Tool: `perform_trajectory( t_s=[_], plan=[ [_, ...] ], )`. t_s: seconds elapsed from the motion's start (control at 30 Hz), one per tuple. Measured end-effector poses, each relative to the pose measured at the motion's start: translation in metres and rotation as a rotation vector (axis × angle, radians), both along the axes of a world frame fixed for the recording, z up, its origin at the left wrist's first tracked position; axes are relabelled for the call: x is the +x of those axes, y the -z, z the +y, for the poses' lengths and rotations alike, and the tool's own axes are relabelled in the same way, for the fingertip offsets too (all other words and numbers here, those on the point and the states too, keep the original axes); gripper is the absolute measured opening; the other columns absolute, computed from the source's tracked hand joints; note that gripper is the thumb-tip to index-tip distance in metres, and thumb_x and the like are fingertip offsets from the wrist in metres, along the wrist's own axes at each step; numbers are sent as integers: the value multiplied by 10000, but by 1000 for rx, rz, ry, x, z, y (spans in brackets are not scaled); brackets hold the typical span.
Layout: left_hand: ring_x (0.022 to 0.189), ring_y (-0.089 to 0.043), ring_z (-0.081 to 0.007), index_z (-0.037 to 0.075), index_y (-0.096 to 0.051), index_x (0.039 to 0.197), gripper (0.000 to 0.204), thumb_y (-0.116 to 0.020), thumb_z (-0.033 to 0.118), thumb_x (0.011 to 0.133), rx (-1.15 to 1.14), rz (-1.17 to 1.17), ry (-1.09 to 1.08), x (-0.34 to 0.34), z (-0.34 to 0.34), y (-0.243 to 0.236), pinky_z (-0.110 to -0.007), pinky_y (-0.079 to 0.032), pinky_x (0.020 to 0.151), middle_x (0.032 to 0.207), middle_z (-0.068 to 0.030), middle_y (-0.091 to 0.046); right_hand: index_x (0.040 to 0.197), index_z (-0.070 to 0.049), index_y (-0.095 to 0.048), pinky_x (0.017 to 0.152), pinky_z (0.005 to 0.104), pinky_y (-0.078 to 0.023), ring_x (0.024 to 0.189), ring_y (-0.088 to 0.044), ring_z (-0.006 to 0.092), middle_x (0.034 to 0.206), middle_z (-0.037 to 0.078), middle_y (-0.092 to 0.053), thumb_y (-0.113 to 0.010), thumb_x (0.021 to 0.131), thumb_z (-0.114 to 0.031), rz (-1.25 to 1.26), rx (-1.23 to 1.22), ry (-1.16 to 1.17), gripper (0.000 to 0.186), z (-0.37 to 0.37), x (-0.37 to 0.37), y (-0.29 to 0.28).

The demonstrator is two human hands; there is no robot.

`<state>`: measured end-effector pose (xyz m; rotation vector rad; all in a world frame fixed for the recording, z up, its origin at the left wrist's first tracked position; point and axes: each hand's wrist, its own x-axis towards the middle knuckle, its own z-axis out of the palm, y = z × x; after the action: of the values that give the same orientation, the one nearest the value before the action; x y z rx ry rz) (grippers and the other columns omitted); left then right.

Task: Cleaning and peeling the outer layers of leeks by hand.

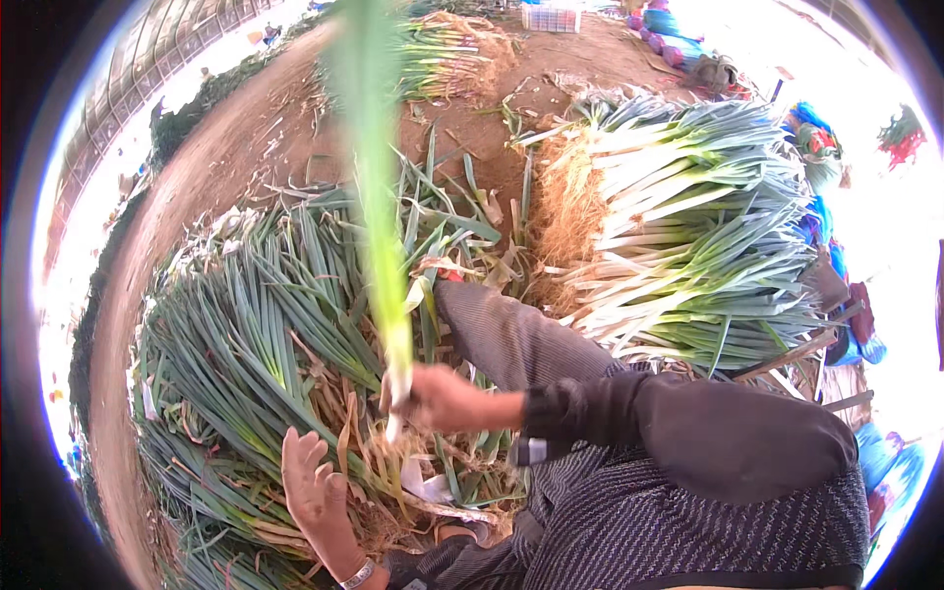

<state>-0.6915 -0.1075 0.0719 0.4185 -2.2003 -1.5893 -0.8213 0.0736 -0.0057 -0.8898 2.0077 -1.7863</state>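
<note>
Leftmost, one heap of leafy leeks [251, 315] spreads toward the left edge of the dirt ground [261, 138]. At its near side, one left hand [320, 497] is raised, empty, fingers spread. One leek [378, 226], motion-blurred, stands near upright, its pale shank wrapped by one right hand [447, 398] just above the root end. It should prove light, firm in the shank, softer and easily torn in the leaves, perhaps slick if damp; the shank looks the surest hold. Beyond lies one far heap [447, 54]; rightmost, one pale-stalked stack [688, 216]. Three piles; overlapping stalks defy counting.
</note>
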Motion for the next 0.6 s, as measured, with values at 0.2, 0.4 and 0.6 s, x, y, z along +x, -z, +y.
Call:
perform_trajectory(
  t_s=[0.2,0.4,0.6],
  plan=[
    [911,-620,-133,27,-476,1370,471,-607,161,938,103,-24,-36,1,-12,17,-260,-522,794,1097,-61,-623,1024,-9,-561,764,312,-542,846,-628,170,906,65,-641,-539,907,32,45,-155,465,126,111,-104,-43],
    [906,-616,-155,-3,-541,1298,406,-603,108,912,51,-129,-29,8,-16,10,-296,-511,809,1027,-72,-640,979,-33,-575,678,260,-507,802,-603,104,893,39,-643,-589,921,-39,-138,-266,379,60,135,-115,-35],
    [971,-664,-245,46,-638,1199,405,-732,120,813,-373,25,-84,-15,17,-2,-322,-509,888,1108,-115,-683,1084,-35,-566,686,236,-501,887,-611,107,993,56,-653,-597,932,-61,-2,-58,188,158,82,-78,-27]
  ],
)
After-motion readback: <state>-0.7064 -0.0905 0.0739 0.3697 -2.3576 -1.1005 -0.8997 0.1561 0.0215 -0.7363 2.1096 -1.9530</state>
